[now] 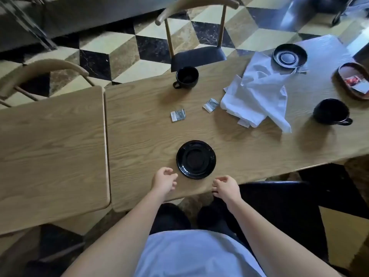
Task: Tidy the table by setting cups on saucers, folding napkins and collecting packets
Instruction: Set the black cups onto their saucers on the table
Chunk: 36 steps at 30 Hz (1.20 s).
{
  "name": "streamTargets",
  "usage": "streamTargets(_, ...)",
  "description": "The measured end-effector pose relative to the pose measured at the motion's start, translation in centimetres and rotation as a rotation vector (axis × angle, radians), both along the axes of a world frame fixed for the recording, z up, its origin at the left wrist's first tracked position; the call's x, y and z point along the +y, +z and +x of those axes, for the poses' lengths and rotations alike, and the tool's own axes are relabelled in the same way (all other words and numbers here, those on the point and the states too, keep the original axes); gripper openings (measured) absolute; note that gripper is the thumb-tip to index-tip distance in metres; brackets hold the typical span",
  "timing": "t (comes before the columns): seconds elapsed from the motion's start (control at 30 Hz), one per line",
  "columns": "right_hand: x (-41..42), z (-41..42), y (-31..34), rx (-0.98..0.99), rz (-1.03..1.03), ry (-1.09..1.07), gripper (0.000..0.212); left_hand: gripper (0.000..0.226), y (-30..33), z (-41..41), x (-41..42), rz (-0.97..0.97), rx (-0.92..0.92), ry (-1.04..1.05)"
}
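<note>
Both the left hand [164, 179] and right hand [225, 186] hover loosely curled and empty beside the near saucer [196, 159], while the far cup [186, 76], likely hard, slick and breakable, begs a handle grip across the surface [139, 140].

Two black cups [187, 76] [330, 110], two black saucers [196, 159] [289, 55], two small packets [178, 115] [210, 104], one crumpled white napkin [257, 92], one oval tray [343, 73] with packets inside, two wooden chairs [196, 9] [44, 66], two worktops [239, 140] [50, 148]
</note>
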State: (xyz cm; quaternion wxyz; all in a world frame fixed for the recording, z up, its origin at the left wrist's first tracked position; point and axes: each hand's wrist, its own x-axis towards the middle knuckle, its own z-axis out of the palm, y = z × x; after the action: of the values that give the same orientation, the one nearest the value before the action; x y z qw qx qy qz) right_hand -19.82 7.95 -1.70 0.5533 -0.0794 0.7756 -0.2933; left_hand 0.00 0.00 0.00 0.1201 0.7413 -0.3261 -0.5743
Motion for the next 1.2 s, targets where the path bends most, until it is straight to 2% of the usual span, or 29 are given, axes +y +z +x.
streamTargets(0.1,-3.0,-1.3,-0.6,0.077,-0.003,0.085,0.020,0.029,-0.2,-1.4,-2.0,-0.057,-0.093,0.006)
streamTargets(0.27,-5.9,-2.7,-1.3,0.119,0.087,0.095,0.022,0.044,-0.9,-2.8,-4.3,-0.015,-0.090,0.017)
streamTargets(0.47,-6.9,-3.2,-2.3,0.121,0.056,0.181,0.018,0.043,-1.6,-4.0,-6.2,0.082,-0.072,-0.046)
streamTargets(0.67,-6.4,-4.8,-2.4,0.167,0.011,0.265,0.018,0.051,-2.1,-5.6,-6.8,0.023,-0.077,-0.029)
streamTargets(1.0,-1.7,-11.4,-2.1,0.193,-0.078,0.017,0.019,0.048,-2.0,-13.3,-5.1,-0.012,-0.003,-0.156)
streamTargets(1.2,1.1,-15.3,-2.5,0.184,-0.056,-0.168,0.015,0.048,-2.2,-18.4,-4.5,0.025,0.026,-0.282)
